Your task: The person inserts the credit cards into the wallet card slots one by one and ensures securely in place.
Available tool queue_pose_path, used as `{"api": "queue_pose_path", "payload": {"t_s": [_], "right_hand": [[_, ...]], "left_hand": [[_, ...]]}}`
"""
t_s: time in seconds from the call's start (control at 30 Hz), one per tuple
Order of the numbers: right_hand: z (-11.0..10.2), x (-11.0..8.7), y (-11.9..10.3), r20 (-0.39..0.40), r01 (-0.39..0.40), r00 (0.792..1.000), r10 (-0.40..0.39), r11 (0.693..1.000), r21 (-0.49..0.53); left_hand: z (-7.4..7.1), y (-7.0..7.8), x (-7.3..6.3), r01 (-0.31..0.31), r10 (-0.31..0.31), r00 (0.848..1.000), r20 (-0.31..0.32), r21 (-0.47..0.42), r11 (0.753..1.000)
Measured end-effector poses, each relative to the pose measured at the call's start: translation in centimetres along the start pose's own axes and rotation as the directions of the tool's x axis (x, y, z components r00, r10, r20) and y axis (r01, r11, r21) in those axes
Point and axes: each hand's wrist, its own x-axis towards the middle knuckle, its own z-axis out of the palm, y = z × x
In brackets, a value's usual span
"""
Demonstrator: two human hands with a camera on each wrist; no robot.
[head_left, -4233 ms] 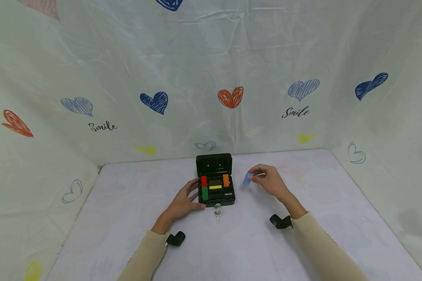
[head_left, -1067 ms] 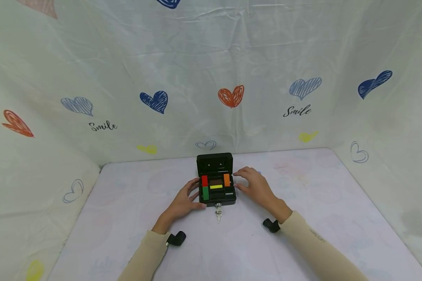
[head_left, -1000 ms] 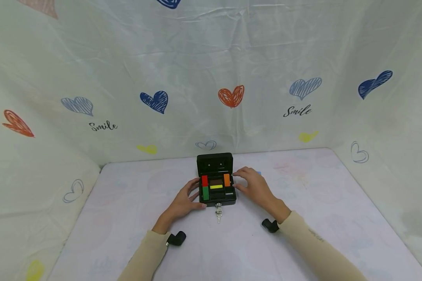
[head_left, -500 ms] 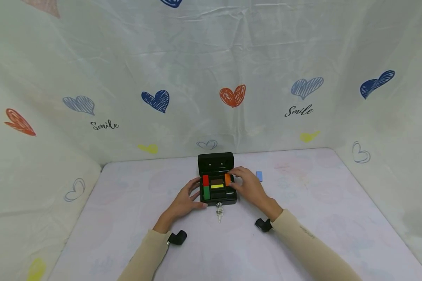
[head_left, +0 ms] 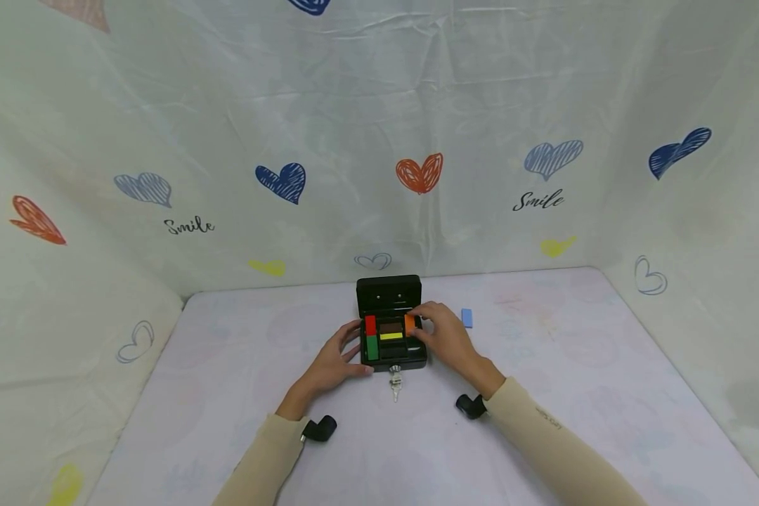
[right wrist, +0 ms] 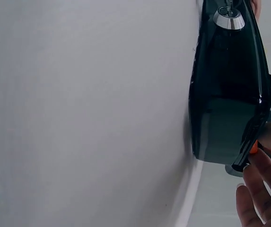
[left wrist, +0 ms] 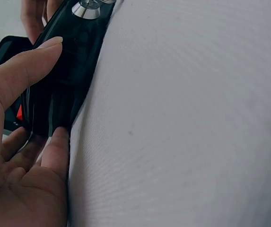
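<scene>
A small black cash box (head_left: pixel 411 365) stands on the table with its lid (head_left: pixel 388 292) raised. My left hand (head_left: pixel 329 362) holds its left side, the thumb on the front wall, as the left wrist view also shows. My right hand (head_left: pixel 449 341) reaches over the right rim and pinches an orange block (head_left: pixel 409 321) in the back right compartment; in the right wrist view only a bit of that block (right wrist: pixel 254 147) shows between the fingers. Other compartments hold a red block (head_left: pixel 370 325), a green block (head_left: pixel 372 348), a brown block (head_left: pixel 390 327) and a yellow block (head_left: pixel 391 336).
Keys (head_left: pixel 396 386) hang from the lock at the box's front. A light blue block (head_left: pixel 466 318) lies on the table (head_left: pixel 405 450) beyond the right hand. A white curtain (head_left: pixel 329 91) printed with hearts hangs behind the table and at both sides.
My right hand has put the blue block down on the table, come left to the box and taken hold of the orange block. My left hand has stayed on the box.
</scene>
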Motion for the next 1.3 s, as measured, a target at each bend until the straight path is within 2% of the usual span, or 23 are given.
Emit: {"api": "queue_pose_path", "payload": {"t_s": [0.1, 0.2, 0.5, 0.7, 0.87, 1.03, 1.3], "right_hand": [[-0.1, 0.1, -0.1, -0.014, -0.007, 1.000, 0.008, 0.999, 0.053], [-0.3, 0.3, -0.3, -0.013, -0.048, 0.999, 0.050, 0.991, 0.129], [-0.7, 0.5, -0.6, 0.066, -0.211, 0.977, 0.201, 0.938, 0.273], [-0.7, 0.4, -0.4, 0.055, -0.200, 0.980, 0.193, 0.929, 0.310], [-1.5, 0.4, -0.2, 0.021, -0.218, 0.974, 0.227, 0.903, 0.369], [-2.8, 0.2, 0.0, 0.025, -0.277, 0.956, 0.292, 0.872, 0.403], [-4.3, -0.4, 1.4, 0.061, -0.364, 0.922, 0.382, 0.804, 0.471]], "left_hand": [[0.0, -0.1, 0.0, -0.001, 0.001, 1.000, 0.000, 0.001, 1.000], [0.1, -0.1, 0.0, -0.005, 0.005, 1.000, -0.005, 0.008, 1.000], [0.1, 0.1, 0.0, -0.013, 0.013, 1.000, -0.001, 0.003, 1.000], [0.0, 0.0, -0.1, -0.020, 0.020, 1.000, 0.008, 0.010, 1.000], [0.1, 0.1, -0.1, -0.015, 0.015, 1.000, 0.006, -0.004, 1.000], [0.1, 0.1, 0.0, -0.013, 0.013, 1.000, -0.003, -0.023, 1.000], [0.0, 0.0, 0.0, -0.013, 0.013, 1.000, 0.002, -0.004, 1.000]]}}
